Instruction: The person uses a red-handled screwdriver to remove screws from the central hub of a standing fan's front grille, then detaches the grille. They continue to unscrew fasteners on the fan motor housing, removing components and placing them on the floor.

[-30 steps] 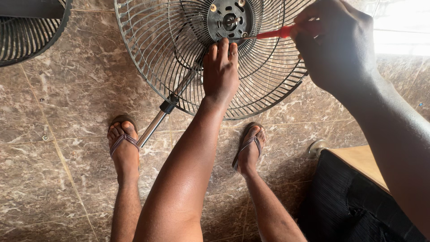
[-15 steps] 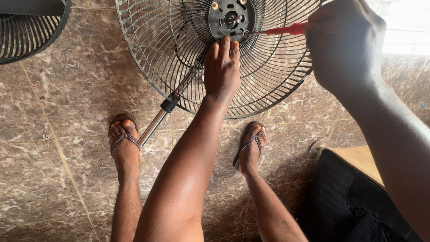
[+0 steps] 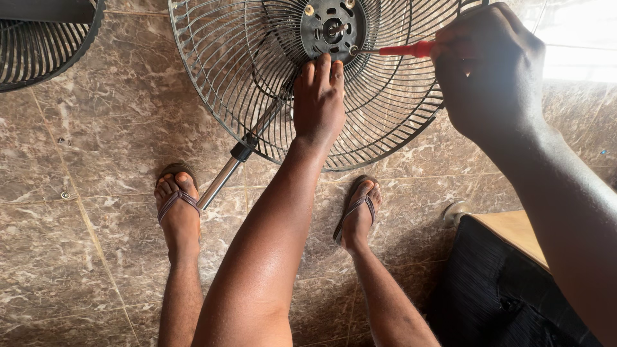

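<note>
a left hand (image 3: 319, 96) presses flat, fingers together, on a round wire fan guard (image 3: 257, 83) lying on the marbled brown tile floor (image 3: 96, 160), while the right hand (image 3: 491, 71) grips a red-handled screwdriver (image 3: 402, 49) at the dark metal hub (image 3: 333, 29).

**Home floor used as a fan repair spot**

Looks like a home or small repair corner: brown marble-look floor tiles (image 3: 83, 148), sandalled feet (image 3: 177, 205), wire fan guard (image 3: 238, 77) lying flat, 2nd fan grille (image 3: 38, 45) beside, loose screws (image 3: 65, 194) on tiles.
</note>
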